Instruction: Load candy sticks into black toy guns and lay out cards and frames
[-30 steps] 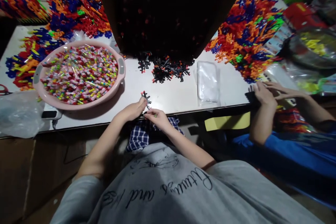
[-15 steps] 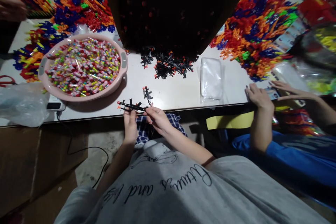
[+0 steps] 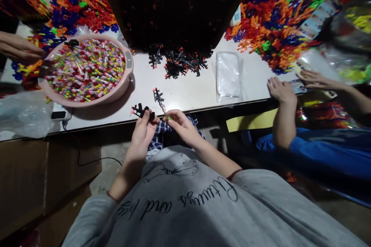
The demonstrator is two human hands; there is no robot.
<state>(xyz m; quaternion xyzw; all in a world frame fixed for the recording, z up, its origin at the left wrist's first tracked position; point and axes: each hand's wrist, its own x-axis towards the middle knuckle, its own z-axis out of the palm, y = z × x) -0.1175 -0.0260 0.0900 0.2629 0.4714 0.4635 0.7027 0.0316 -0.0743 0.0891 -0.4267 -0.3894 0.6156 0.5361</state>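
My left hand is closed around a black toy gun with orange tips, held just over the table's front edge. To its right, my right hand pinches the end of a small candy tube with pink and green on it. The tube's far end meets another black toy gun lying on the white table; I cannot tell whether they are joined. Farther back, several black toy guns lie heaped at the mouth of a dark box.
On the left stands a pink basin full of candy tubes, with a person's hand beside it. Clear plastic bags lie stacked to the right. Colourful toy piles flank the box. A co-worker's hands rest at the right.
My right hand has let go of the toy gun and now pinches the candy tube. The toy gun stays in my left hand. Another person's hand has moved toward the basin.
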